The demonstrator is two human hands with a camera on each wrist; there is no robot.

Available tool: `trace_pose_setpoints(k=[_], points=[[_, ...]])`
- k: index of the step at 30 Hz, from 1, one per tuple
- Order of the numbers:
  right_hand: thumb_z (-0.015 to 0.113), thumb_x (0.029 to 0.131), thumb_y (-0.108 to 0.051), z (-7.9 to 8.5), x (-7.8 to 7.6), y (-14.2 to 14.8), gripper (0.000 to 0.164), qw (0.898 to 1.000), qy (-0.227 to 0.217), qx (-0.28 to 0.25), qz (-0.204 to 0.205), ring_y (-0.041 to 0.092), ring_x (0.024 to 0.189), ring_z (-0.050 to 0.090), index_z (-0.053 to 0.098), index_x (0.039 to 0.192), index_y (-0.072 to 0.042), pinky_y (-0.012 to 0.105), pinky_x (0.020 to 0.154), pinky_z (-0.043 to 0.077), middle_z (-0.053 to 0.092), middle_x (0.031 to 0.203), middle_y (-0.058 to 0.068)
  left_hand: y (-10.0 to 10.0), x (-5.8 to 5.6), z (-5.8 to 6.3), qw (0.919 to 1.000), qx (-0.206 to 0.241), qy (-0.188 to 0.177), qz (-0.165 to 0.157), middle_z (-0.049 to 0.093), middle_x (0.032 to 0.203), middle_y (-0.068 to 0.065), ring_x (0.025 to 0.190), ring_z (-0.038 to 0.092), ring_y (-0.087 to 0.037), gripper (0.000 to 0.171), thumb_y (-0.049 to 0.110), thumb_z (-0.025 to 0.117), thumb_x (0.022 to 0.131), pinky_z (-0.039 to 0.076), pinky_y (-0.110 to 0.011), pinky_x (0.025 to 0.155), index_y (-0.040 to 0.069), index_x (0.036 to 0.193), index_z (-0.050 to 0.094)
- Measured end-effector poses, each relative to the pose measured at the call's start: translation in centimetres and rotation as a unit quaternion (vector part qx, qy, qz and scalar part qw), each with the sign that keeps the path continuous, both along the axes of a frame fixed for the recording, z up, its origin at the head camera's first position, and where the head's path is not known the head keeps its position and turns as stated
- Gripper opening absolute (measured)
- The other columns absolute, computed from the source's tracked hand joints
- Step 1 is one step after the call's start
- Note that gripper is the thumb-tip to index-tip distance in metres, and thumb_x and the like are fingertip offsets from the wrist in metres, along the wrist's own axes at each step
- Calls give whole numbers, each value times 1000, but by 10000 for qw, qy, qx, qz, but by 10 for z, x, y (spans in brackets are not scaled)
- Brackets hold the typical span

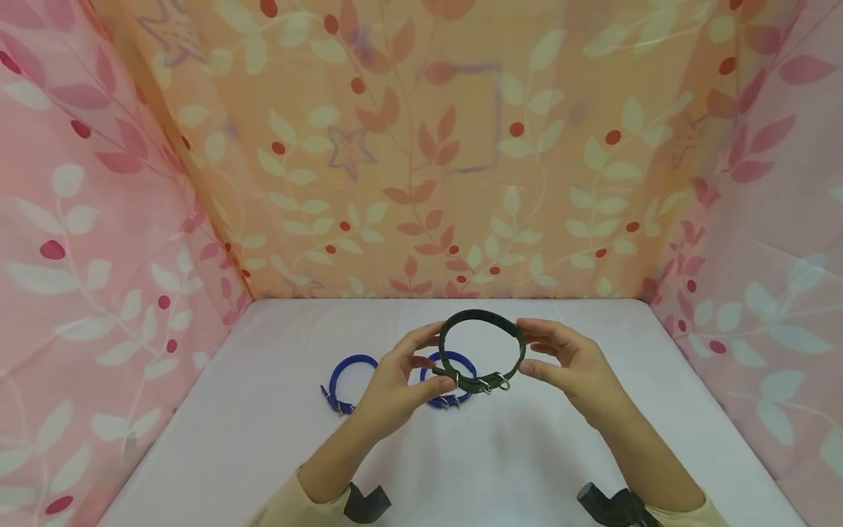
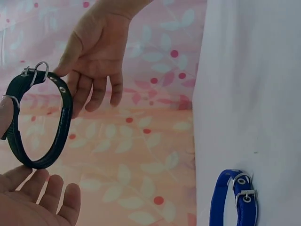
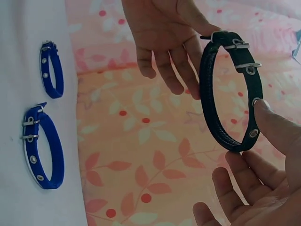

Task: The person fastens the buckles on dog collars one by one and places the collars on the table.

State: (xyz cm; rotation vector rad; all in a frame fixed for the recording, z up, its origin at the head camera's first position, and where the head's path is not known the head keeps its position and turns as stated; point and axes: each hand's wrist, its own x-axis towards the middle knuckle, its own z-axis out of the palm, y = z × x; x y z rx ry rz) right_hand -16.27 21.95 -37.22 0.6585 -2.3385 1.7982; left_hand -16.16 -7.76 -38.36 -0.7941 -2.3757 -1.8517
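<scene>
A dark green pet collar (image 1: 479,315), buckled into a loop with metal rings and eyelets, is held up above the white table. My left hand (image 1: 395,384) pinches its left side between thumb and fingers, near the buckle end. On the opposite side my right hand (image 1: 571,369) grips it with thumb and fingertips, the thumb beside an eyelet in the right wrist view. Two blue collars, also buckled into loops, lie on the table: one blue collar (image 1: 334,380) partly behind my left hand, the other blue collar (image 3: 57,155) seen behind the green one in the head view.
The white table (image 1: 276,329) reaches back to an orange leaf-patterned cloth wall (image 1: 421,212). Pink patterned cloth walls stand at the left (image 1: 118,293) and right (image 1: 757,293). Dark camera mounts sit at both wrists.
</scene>
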Motion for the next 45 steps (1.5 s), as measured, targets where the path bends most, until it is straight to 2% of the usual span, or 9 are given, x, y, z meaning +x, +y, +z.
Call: trace_pose_setpoints(k=[4, 8, 13, 21, 25, 30, 36, 41, 45], points=[[78, 91, -8, -3, -3, 8, 52, 9991, -323, 75, -251, 17, 118, 59, 59, 139, -5, 22, 96, 52, 67, 130, 7, 11, -6, -1, 9998, -39, -191, 17, 57, 140, 13, 125, 57, -18, 69, 33, 83, 87, 53, -43, 96, 40, 148, 50], [78, 92, -17, -7, -6, 19, 50, 9967, -458, 415, -524, 16, 117, 59, 61, 138, -8, 22, 93, 53, 68, 128, 7, 21, -14, -6, 9994, -99, -333, -78, 58, 139, 11, 121, 58, -20, 69, 34, 83, 87, 55, -43, 92, 39, 148, 50], [79, 92, -21, -13, -11, 32, 49, 9940, -356, 770, -685, 10, 116, 60, 62, 138, -11, 17, 96, 48, 69, 126, 2, 33, -27, -16, 9992, -377, -130, -92, 57, 144, 10, 127, 54, -16, 72, 34, 84, 87, 53, -42, 97, 35, 150, 50], [80, 92, -27, -23, -19, 50, 51, 9893, -409, 1101, -870, 15, 118, 58, 63, 138, -13, 24, 99, 48, 66, 132, 6, 51, -45, -25, 9940, -1073, -140, 159, 53, 145, 10, 129, 50, -14, 73, 42, 85, 84, 50, -39, 101, 37, 148, 52], [80, 91, -28, -29, -23, 58, 52, 9863, -458, 1205, -1031, 16, 120, 55, 62, 138, -12, 25, 98, 50, 62, 136, 9, 60, -54, -27, 9917, -1280, 71, 82, 53, 147, 9, 137, 44, -12, 75, 42, 86, 82, 46, -39, 107, 30, 148, 53], [80, 91, -28, -37, -29, 67, 54, 9855, -439, 1198, -1119, 11, 117, 57, 62, 139, -10, 25, 100, 48, 65, 132, 11, 72, -66, -31, 9900, -1397, 197, 2, 55, 147, 8, 137, 44, -13, 77, 42, 87, 82, 45, -41, 108, 25, 149, 53], [80, 91, -29, -49, -36, 79, 56, 9819, -469, 1344, -1246, 15, 116, 57, 61, 139, -8, 23, 99, 48, 66, 131, 13, 87, -78, -39, 9874, -1578, 103, -35, 55, 147, 9, 138, 43, -15, 77, 41, 88, 81, 44, -47, 111, 24, 148, 53], [80, 91, -32, -59, -41, 89, 58, 9781, -674, 1449, -1333, 11, 115, 57, 60, 141, -9, 21, 98, 48, 65, 135, 13, 100, -86, -47, 9817, -1901, -50, 74, 54, 148, 12, 140, 40, -14, 79, 44, 89, 79, 41, -51, 114, 25, 147, 54], [79, 92, -33, -67, -44, 96, 60, 9756, -762, 1539, -1366, 20, 119, 58, 59, 142, -8, 23, 98, 48, 64, 135, 15, 110, -92, -55, 9786, -2049, -146, 132, 55, 147, 12, 140, 40, -14, 79, 44, 90, 78, 41, -49, 113, 25, 146, 55]])
